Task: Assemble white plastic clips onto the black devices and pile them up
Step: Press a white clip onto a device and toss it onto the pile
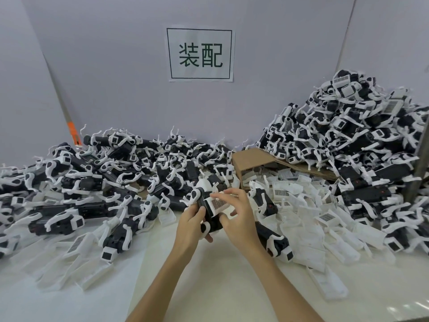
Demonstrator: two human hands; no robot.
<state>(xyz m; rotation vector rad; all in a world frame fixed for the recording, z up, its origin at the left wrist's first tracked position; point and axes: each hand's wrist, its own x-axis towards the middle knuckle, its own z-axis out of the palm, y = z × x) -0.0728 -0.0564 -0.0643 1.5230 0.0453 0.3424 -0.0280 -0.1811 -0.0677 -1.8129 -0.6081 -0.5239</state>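
Note:
A black device is held over the middle of the white table. My left hand grips its lower body from the left. A white plastic clip with a dotted label lies across the device's upper end. My right hand curls its fingers over that clip from the right. A large pile of black devices with white clips rises at the back right. A lower spread of devices covers the left and centre back.
Loose white clips lie heaped right of my hands, beside a torn cardboard box. More white clips lie at the front left. A paper sign hangs on the grey back wall. One device lies just right of my right wrist.

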